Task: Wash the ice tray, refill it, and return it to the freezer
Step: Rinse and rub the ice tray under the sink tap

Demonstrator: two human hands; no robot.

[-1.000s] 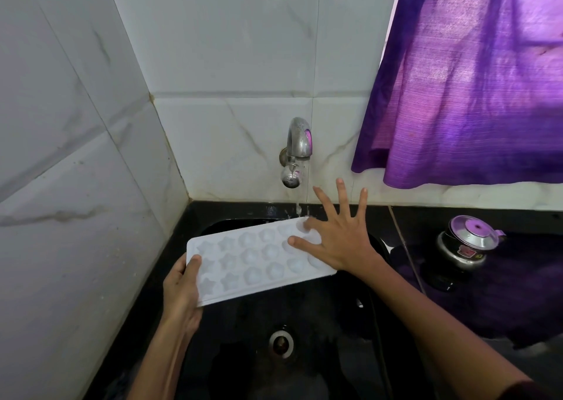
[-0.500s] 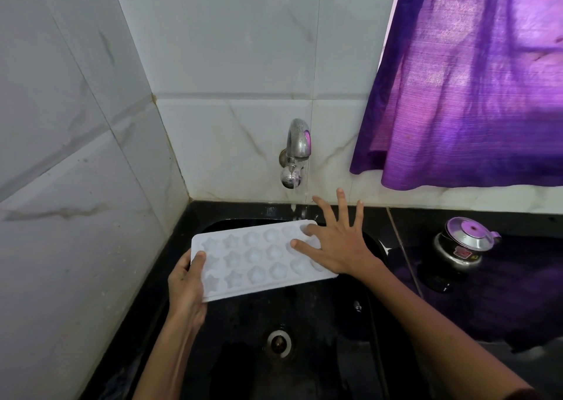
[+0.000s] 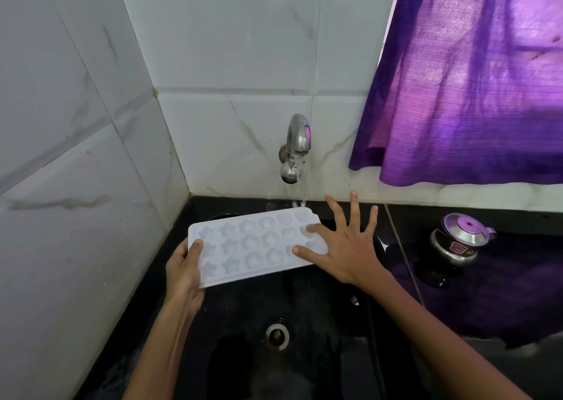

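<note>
Washing step: the left hand [image 3: 182, 273] grips the white ice tray [image 3: 253, 247] under the tap [image 3: 297, 143] stream, right hand [image 3: 344, 247] fingers [image 3: 307, 252] spread flat rubbing moulds; next, likely rinse across.

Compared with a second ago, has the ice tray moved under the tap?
Yes. The ice tray has shifted slightly left against the tap, so the water now strikes its far right corner rather than further in.
</note>
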